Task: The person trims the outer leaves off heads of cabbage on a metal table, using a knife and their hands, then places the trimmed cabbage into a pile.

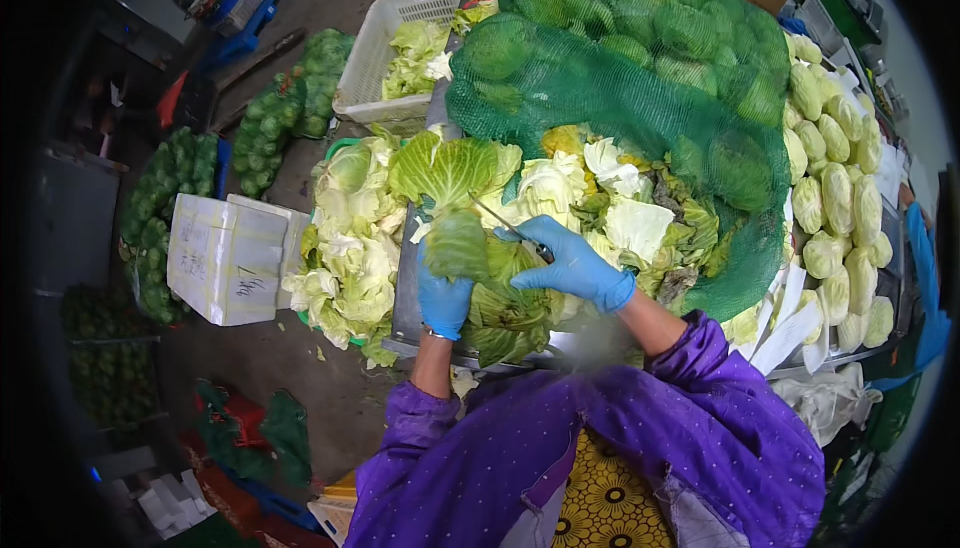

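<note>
My left hand [444, 291], in a blue glove, holds a green cabbage [456, 242] over the near edge of the metal table. My right hand [574, 263], gloved too, grips a small knife [525, 239] whose blade points up and left beside the cabbage. A large pale green leaf [442, 169] lies just beyond. Loose cabbage leaves [551, 191], some yellowed or brown, are spread past my hands. Behind them a green mesh bag [592, 112] holds many cabbages.
A green-rimmed container heaped with leaves [349, 248] stands left of the table; a white plastic crate [390, 11] is beyond it. White foam boxes [225, 259] and mesh bags of vegetables [270, 127] are at left. Pale trimmed cabbages [838, 195] are piled at right.
</note>
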The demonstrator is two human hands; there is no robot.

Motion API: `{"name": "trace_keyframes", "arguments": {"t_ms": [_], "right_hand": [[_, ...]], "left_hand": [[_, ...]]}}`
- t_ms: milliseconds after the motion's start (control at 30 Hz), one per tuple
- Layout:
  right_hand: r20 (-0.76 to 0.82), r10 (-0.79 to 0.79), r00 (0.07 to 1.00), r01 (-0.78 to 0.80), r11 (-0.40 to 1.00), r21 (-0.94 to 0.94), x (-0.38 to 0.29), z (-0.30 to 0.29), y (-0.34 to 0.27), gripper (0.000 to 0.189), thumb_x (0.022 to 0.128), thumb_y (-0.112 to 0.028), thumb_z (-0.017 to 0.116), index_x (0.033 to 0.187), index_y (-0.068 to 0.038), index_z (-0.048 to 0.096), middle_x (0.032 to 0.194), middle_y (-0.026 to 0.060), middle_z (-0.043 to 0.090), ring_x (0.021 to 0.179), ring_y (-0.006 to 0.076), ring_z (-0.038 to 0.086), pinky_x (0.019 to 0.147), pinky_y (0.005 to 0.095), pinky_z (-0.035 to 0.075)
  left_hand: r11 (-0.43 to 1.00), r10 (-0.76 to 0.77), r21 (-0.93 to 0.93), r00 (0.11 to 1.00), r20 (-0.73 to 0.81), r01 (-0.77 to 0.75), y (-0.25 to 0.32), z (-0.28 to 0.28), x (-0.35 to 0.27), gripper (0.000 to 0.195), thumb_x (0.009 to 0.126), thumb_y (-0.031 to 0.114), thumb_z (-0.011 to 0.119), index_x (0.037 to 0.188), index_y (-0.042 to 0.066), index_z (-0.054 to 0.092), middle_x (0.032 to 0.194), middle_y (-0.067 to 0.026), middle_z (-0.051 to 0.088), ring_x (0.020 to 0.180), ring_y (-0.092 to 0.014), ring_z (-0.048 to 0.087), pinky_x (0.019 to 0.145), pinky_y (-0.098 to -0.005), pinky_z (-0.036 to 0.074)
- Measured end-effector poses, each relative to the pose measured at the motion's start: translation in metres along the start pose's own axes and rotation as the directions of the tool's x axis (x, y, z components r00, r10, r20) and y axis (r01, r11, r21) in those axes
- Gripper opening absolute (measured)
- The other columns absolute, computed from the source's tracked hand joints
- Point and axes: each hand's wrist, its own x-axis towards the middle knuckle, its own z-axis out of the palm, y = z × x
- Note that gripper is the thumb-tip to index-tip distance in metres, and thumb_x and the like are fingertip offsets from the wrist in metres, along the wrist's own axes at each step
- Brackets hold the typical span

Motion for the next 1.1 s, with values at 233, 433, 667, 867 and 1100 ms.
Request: {"name": "trace_keyframes", "arguments": {"t_ms": [233,433,667,867,1100], "right_hand": [[-0.077,0.287,0.955,-0.246,0.909,0.335,0.050,0.023,0.008,0.035,0.076,-0.023,0.080,0.094,-0.007,0.056,0.081,-0.0012,0.052,0.074,0.0082,0.045,0.067,0.0242,0.041],[-0.159,0.427,0.890,-0.401,0.900,0.174,0.068,0.023,0.087,0.041,0.077,-0.025,0.077,0.100,0.001,0.056,0.089,0.0096,0.061,0.080,0.0183,0.056,0.072,0.0357,0.046],[-0.173,0.245,0.954,-0.262,0.961,-0.085,-0.003,0.005,0.003,0.022,0.085,-0.020,0.062,0.093,-0.003,0.050,0.083,0.0164,0.052,0.076,0.0290,0.056,0.070,0.0393,0.046],[0.176,0.348,0.921,-0.345,0.937,-0.046,-0.069,0.032,-0.008,0.021,0.086,-0.019,0.058,0.100,-0.004,0.050,0.086,0.0192,0.059,0.079,0.0323,0.060,0.072,0.0406,0.048],[0.162,0.417,0.894,-0.392,0.905,-0.166,-0.075,0.032,-0.003,0.025,0.084,-0.014,0.054,0.104,-0.001,0.044,0.085,0.0264,0.061,0.079,0.0429,0.061,0.070,0.0470,0.048]], "left_hand": [[0.985,0.143,-0.075,0.983,-0.118,-0.153,0.005,-0.002,0.013,0.029,0.082,0.020,0.069,0.106,0.004,0.066,0.112,-0.0128,0.059,0.111,-0.029,0.054,0.097,-0.0388,0.040],[0.965,0.249,-0.068,0.968,-0.041,-0.252,0.000,-0.027,-0.018,0.044,0.084,0.038,0.064,0.113,0.004,0.064,0.125,-0.0146,0.056,0.121,-0.030,0.048,0.106,-0.0392,0.033],[0.865,-0.286,-0.458,0.952,-0.113,0.205,-0.005,-0.036,-0.057,0.068,0.082,0.026,0.071,0.136,-0.001,0.040,0.138,-0.0131,0.042,0.126,-0.024,0.041,0.108,-0.0361,0.031],[0.958,-0.147,-0.265,0.981,-0.127,0.110,0.023,-0.017,-0.044,0.065,0.079,0.021,0.076,0.130,-0.001,0.044,0.131,-0.0130,0.047,0.120,-0.024,0.046,0.105,-0.0360,0.033],[0.986,-0.031,-0.166,0.994,-0.103,0.013,0.034,-0.001,-0.049,0.072,0.072,0.015,0.081,0.130,0.000,0.041,0.133,-0.0152,0.044,0.123,-0.026,0.044,0.107,-0.0377,0.033]]}}
